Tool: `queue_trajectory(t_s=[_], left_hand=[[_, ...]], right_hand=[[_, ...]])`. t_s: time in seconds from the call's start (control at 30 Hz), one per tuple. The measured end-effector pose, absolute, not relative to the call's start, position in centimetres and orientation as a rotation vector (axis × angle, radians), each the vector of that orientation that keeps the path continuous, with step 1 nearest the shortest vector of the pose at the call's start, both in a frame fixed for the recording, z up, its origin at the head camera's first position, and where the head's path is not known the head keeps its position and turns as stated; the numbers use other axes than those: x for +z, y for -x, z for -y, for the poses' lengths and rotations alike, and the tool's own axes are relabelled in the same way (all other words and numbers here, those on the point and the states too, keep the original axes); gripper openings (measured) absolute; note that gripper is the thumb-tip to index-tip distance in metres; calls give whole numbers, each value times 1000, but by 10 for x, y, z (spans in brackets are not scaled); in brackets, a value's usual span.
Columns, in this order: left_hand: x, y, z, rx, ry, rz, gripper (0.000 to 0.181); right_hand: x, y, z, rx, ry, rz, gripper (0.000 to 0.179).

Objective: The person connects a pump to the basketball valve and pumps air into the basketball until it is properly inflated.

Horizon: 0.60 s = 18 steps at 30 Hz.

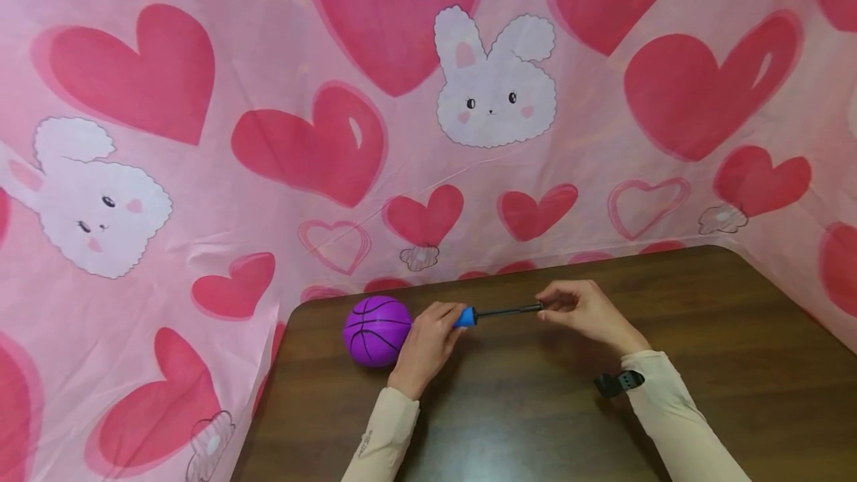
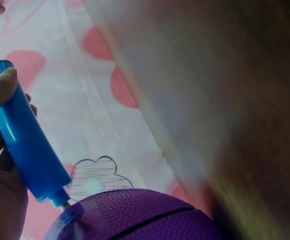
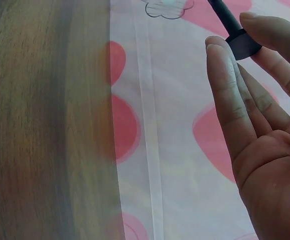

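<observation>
A purple ball [image 1: 376,332] with black basketball lines sits at the table's far left. My left hand [image 1: 428,341] grips the blue barrel of a hand pump [image 2: 30,140], whose nozzle end meets the ball in the left wrist view. The pump lies level, and its dark rod [image 1: 504,311] is drawn out to the right. At the rod's end, my right hand [image 1: 589,311] pinches the black knob [image 3: 243,45] between thumb and fingertips. In the head view the left hand hides most of the barrel.
The brown wooden table [image 1: 535,407] has a rounded far edge. Behind it and along both sides hangs a pink cloth [image 1: 415,169] printed with hearts and rabbits. A dark strap with a small device [image 1: 617,383] is on the right wrist.
</observation>
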State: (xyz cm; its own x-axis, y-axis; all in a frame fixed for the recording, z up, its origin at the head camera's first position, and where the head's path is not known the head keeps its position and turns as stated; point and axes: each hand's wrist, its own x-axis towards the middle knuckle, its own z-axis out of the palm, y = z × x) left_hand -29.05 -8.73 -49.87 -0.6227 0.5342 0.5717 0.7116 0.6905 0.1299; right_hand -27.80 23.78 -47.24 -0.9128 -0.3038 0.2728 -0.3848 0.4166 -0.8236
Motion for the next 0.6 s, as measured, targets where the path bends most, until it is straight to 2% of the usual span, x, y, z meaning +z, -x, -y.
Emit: queue_trajectory(t_s=[0.6], left_hand=[[-497,290,86,-462,950,2403,34]], right_hand=[[-471,278,-232,1515,-596,2548,22]])
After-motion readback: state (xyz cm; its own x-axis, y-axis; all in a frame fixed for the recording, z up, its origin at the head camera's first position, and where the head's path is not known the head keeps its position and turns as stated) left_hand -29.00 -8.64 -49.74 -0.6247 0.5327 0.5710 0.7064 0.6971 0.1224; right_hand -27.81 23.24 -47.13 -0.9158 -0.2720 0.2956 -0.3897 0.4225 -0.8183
